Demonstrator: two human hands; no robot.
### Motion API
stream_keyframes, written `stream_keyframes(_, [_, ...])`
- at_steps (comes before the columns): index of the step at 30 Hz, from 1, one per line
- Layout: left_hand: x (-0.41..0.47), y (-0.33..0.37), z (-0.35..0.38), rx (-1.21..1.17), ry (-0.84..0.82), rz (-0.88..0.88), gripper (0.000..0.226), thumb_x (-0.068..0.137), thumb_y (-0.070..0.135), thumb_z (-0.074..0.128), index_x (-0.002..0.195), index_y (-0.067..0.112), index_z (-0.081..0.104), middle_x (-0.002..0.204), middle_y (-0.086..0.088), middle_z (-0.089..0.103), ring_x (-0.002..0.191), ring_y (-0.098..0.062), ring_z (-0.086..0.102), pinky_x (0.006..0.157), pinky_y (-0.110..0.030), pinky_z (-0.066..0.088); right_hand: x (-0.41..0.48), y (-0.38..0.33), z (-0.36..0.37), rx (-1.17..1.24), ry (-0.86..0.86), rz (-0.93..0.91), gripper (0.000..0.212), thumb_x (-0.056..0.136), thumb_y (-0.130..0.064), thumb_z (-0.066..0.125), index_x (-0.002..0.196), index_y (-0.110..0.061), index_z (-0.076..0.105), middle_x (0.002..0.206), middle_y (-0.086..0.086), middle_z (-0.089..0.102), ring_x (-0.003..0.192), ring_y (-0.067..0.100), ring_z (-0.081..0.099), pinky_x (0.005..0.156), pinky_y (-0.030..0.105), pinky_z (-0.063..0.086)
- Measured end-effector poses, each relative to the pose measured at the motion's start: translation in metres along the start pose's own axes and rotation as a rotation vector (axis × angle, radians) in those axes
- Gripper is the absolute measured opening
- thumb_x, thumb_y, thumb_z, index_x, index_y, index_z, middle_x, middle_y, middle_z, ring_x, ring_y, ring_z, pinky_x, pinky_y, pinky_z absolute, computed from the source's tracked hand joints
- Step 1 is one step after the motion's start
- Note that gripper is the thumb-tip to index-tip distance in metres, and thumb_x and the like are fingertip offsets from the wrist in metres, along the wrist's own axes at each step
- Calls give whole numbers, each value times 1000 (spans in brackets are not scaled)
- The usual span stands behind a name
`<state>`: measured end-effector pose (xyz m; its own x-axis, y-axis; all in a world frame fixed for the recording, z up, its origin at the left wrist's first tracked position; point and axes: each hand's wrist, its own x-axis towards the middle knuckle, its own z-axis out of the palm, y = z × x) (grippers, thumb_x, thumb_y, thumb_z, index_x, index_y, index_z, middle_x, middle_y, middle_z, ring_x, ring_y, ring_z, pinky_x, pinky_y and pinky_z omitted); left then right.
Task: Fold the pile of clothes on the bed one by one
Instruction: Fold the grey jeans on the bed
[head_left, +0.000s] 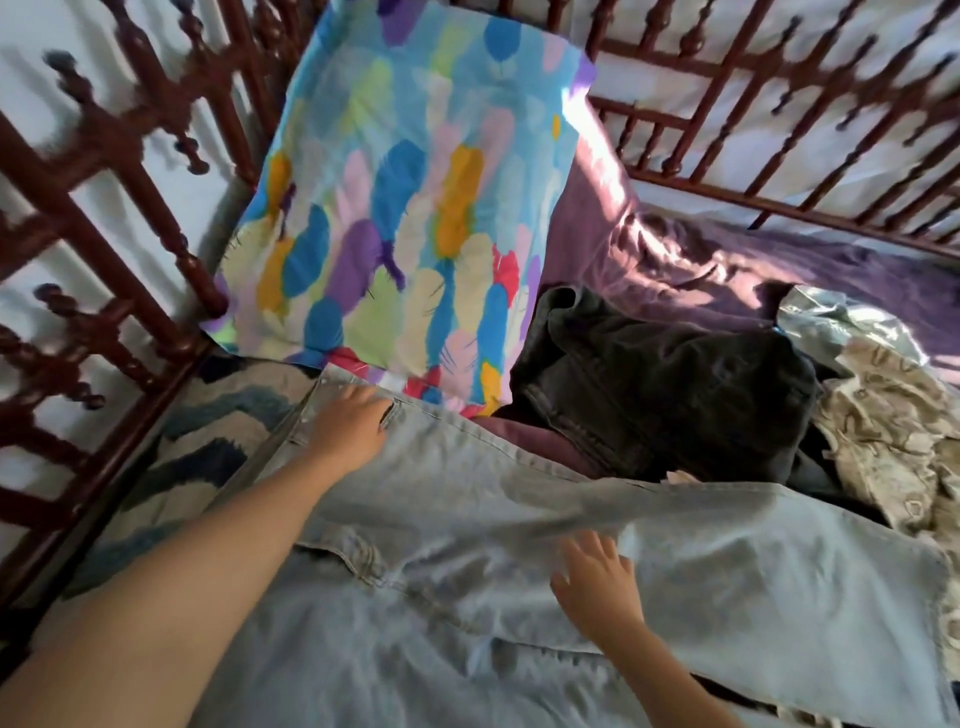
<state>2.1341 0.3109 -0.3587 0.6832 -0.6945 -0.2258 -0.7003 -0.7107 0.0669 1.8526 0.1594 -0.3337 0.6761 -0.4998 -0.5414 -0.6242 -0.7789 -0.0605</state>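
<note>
Light jeans (467, 519) lie spread across the bed (779, 270) on my feed, clothes pile (665, 374) just behind. L hand (348, 421) fingers curl onto the waistband, R hand (597, 577) flat, fingers spread on a leg.

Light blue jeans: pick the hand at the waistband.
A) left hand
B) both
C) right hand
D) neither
A: the left hand touches the waistband of the light blue jeans by a belt loop; the right hand lies spread on a leg farther down.
</note>
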Motion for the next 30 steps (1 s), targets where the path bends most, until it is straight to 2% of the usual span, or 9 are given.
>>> stream_keyframes(4, [28,2,7,121,-116,21,53,94,27,44,144,21,29,155,-6,18,143,-25,13,113,-42,18,6,4,1,-15,-7,60,42,95,-29,38,137,-24,37,142,1,33,134,22,26,106,34,28])
stream_keyframes(8, [34,4,13,169,-105,-38,55,92,28,46,143,20,26,148,-5,31,137,-23,26,107,-43,23,6,0,7,-32,-33,104,40,95,-30,38,135,-23,40,141,0,34,134,21,27,105,33,29])
stream_keyframes(13, [16,7,6,101,65,-40,35,88,16,51,122,21,55,123,-3,55,120,-23,41,97,-42,27,5,-18,8,-25,-14,84,44,94,-28,40,137,-20,37,141,3,36,132,23,31,105,33,29])
stream_keyframes(16, [-20,2,5,-15,321,42,37,59,6,80,94,12,70,88,-6,65,92,-27,56,83,-46,37,5,-35,-2,31,66,51,52,93,-27,44,142,-22,28,143,2,33,133,23,29,106,32,28])
stream_keyframes(18, [-55,-3,7,-92,494,78,35,45,2,85,75,11,69,76,-5,62,83,-25,49,77,-42,34,5,-50,-8,88,114,6,61,92,-27,48,146,-24,19,145,1,31,135,22,27,106,33,27])
stream_keyframes(22, [-129,-2,3,-171,663,50,34,44,-1,84,72,12,69,77,-5,63,86,-21,42,78,-37,26,2,-87,-18,178,273,-166,75,87,-25,59,149,-21,17,150,7,25,140,24,21,109,39,24])
stream_keyframes(25, [-171,-6,4,-198,721,-33,29,52,1,82,75,11,69,81,-7,63,88,-22,43,79,-38,25,-2,-109,-24,78,311,-224,70,88,-31,59,147,-24,23,153,8,20,143,24,13,112,41,17])
stream_keyframes(27, [-193,-10,8,-210,819,-56,11,69,10,64,78,15,65,85,-5,60,88,-23,45,79,-40,28,-6,-111,-23,-53,264,-230,55,88,-33,57,138,-25,37,147,4,31,140,21,18,112,41,14])
stream_keyframes(30, [-220,-19,17,-213,859,-54,12,73,19,48,83,19,56,87,-4,59,87,-25,46,79,-41,32,-20,-96,-16,-159,222,-194,35,88,-26,53,122,-21,48,126,-1,53,125,21,39,113,46,10])
